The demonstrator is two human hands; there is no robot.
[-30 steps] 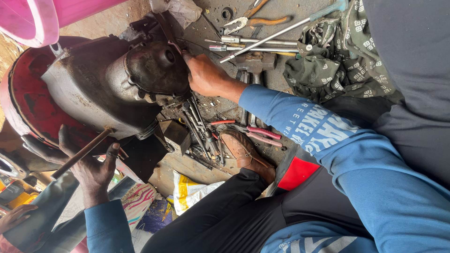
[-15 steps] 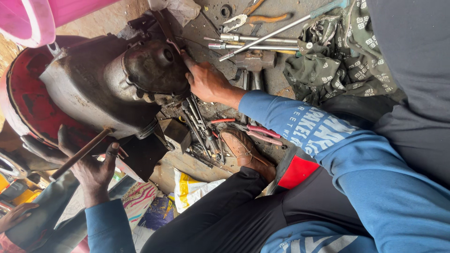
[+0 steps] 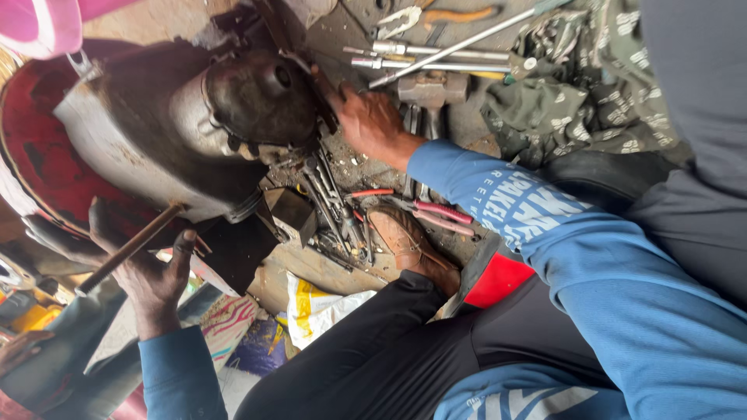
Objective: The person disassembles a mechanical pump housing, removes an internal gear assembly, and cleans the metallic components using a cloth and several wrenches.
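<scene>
My left hand (image 3: 152, 276) is at the lower left, gripping a thin brown rod (image 3: 128, 249) that slants against the grey metal casing (image 3: 132, 136). My right hand (image 3: 373, 124) reaches in from the right. Its fingers are curled against a dark strip at the edge of the round dark engine cover (image 3: 261, 97). Whether they grip anything is hidden. A red wheel rim (image 3: 43, 163) lies behind the casing. Both arms wear blue sleeves.
Spanners and sockets (image 3: 334, 202) lie scattered on the ground below the cover, with red-handled pliers (image 3: 436, 214) beside them. Long steel bars (image 3: 443, 50) and a hammer head (image 3: 432, 85) lie further up. My brown shoe (image 3: 405, 241) stands by the tools. A camouflage cloth (image 3: 576, 85) is at the right.
My right hand has shifted slightly away from the dark cover. My left hand still grips the rod in the same spot.
</scene>
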